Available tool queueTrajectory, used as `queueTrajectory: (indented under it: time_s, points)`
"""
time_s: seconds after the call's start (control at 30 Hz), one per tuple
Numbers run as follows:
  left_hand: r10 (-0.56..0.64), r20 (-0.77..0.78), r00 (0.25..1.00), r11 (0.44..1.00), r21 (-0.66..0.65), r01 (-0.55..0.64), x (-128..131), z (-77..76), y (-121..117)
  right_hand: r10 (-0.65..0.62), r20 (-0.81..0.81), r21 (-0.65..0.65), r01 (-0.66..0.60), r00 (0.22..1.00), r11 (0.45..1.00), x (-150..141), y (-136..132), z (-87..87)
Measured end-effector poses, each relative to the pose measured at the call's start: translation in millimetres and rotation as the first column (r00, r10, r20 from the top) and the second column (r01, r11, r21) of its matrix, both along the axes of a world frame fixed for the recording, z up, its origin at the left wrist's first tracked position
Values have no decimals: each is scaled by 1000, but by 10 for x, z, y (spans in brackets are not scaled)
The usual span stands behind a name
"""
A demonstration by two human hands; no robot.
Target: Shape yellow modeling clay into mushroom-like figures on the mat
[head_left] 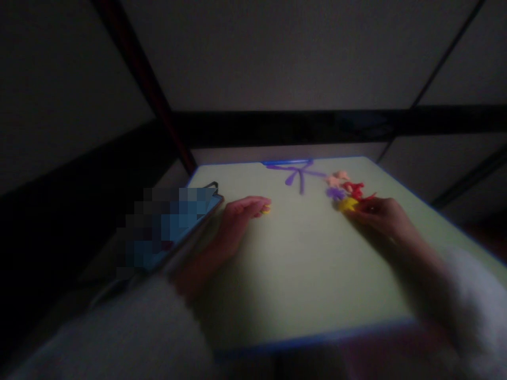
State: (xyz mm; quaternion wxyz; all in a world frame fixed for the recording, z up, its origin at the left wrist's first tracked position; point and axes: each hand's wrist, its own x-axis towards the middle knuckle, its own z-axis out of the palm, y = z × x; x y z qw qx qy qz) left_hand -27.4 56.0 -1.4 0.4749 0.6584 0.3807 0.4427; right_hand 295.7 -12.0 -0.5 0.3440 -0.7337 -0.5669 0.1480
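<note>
My left hand (244,211) hovers over or rests on the left half of the pale board, thumb and fingers pinched around a small yellow piece (266,209). At the right, my right hand (382,215) has its fingers closed at the edge of a yellow soft-looking lump (348,204); its fingertips partly hide the contact. Close behind that lump lie a purple lump (336,193), a red lump (354,189) and a peach-coloured lump (336,178). They look like modelling clay, though blur and dim light hide detail.
The pale board (293,285) has blue edges. Near its far edge lie thin, branching purple strips (300,174) and a blue bar (287,162). A tablet-like device (182,224), partly pixelated, leans at the left. Behind the board stands a light panelled surface (285,58) with a dark band.
</note>
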Motion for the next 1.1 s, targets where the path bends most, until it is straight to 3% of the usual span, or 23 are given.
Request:
queueTrajectory:
  time_s: [0.27,0.53,0.67,0.73,0.8,0.83,0.9,0.97,1.03,1.1]
  points:
    - [1,9,1000,1000,-14,-1,0,-7,-11,44,-18,4,-44,999,999,-11,-49,85]
    - [4,8,1000,999,32,-5,-31,-12,34,1,-28,-90,-4,1000,996,-16,-74,129]
    - [159,-57,986,985,75,-155,-45,22,122,-117,68,-28,119,991,992,132,-131,122]
    - [264,-95,960,959,134,-250,-49,18,172,-153,112,127,138,982,982,92,-155,170]
    - [309,-146,940,935,226,-273,-52,-18,212,-129,158,317,73,979,946,-94,-145,248]
    - [309,-179,934,928,272,-254,-52,-47,225,-46,206,334,-26,978,942,-240,-122,288]
    - [292,-252,923,917,347,-196,-40,-116,237,202,341,270,-302,918,914,-600,-34,341]
    - [273,-307,912,910,391,-141,-11,-179,236,395,463,90,-486,793,869,-973,97,330]
    - [242,-332,912,916,388,-101,27,-221,230,452,511,-6,-523,731,853,-1271,241,247]
    - [217,-343,914,928,364,-84,63,-241,228,420,462,23,-484,781,875,-1445,363,123]
